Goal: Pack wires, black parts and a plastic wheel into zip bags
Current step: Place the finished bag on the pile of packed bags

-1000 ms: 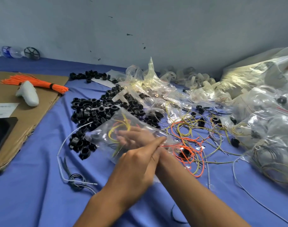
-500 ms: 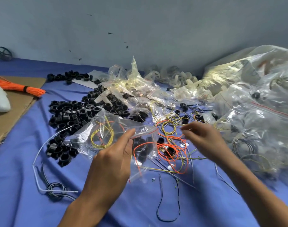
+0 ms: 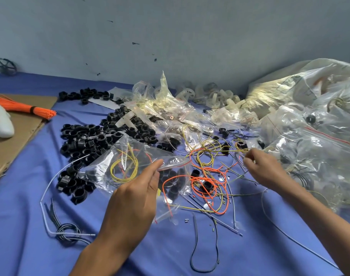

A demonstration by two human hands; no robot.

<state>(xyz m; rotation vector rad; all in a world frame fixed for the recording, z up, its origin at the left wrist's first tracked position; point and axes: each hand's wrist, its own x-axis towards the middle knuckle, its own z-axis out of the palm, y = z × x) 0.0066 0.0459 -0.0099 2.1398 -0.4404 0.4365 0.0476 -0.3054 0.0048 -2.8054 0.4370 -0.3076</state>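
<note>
Tangling is the chief risk from here; the loose wires (image 3: 207,177) lie knotted in orange and yellow loops on the blue cloth (image 3: 20,216), with a few black parts (image 3: 208,185) caught among them, so a pull on one strand would likely drag the whole nest along or flick small pieces away; the zip bag (image 3: 102,166) could also sag shut, since only the left hand (image 3: 133,198) holds it up, thumb and forefinger pinched on the red-striped mouth, and the yellow coil already inside might slide out if that mouth tips down. The right hand (image 3: 264,169) is well apart from the bag, at the far edge of the tangle; its fingertips (image 3: 247,159) are bunched just beside a yellow strand, though blur hides whether they actually grip it; I cannot tell. The main heap of black parts lies behind the bag; the white plastic wheels (image 3: 187,94) sit farther back near the wall, touched by neither hand.
</note>
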